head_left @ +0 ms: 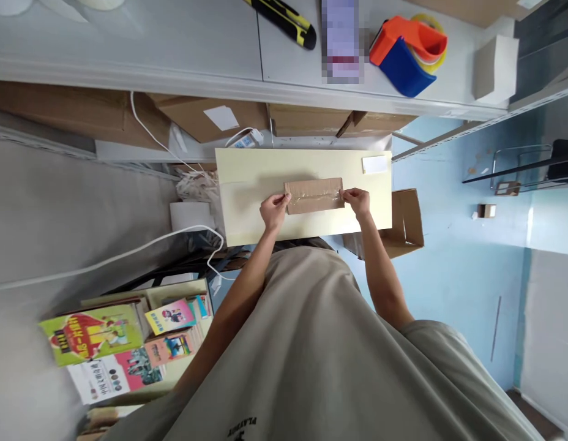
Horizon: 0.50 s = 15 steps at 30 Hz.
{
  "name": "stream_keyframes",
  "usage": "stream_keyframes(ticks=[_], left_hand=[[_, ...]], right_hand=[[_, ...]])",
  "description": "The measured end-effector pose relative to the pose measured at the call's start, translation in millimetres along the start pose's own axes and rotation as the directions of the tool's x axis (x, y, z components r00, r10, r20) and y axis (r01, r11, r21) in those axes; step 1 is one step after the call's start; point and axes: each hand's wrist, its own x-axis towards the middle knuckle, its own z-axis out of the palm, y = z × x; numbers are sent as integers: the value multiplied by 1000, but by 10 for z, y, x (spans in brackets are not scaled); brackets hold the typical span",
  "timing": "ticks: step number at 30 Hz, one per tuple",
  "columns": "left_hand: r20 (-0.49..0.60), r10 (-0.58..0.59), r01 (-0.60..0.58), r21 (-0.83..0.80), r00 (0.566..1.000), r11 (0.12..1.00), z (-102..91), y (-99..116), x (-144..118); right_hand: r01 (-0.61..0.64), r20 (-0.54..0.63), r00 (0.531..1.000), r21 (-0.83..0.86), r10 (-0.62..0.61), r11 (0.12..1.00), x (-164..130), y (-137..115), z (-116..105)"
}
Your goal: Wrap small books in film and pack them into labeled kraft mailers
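Note:
A small flat cardboard box [314, 205] lies on the pale yellow board in front of my body. Along its top runs a shiny, wrinkled strip of clear tape [317, 196], reaching from one end of the box to the other. My left hand [273, 211] pinches the tape at the left end, fingertips at the box's edge. At the right end, my right hand [357, 202] is closed in a pinch on the tape too. Both hands touch the box ends or come very near them; the exact contact under the fingertips is hidden.
The yellow board [247, 214] carries a white card [374, 165]. On the shelf beyond are a utility knife [286, 23], a blurred-out purple item [341, 37] and a tape dispenser [407, 55]. An open carton [406, 223] stands right; books [103, 331] lie lower left, near a white cable [141, 249].

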Motion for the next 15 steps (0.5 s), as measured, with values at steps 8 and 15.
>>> stream_keyframes(ticks=[8,15], left_hand=[[38,195,-194,-23,980,981,-70,477,-162],[16,75,-75,-21,997,997,250,371,35]], right_hand=[[148,-75,987,79,-142,986,-214,-65,-252],[139,-44,989,24,-138,990,160,-28,-334]])
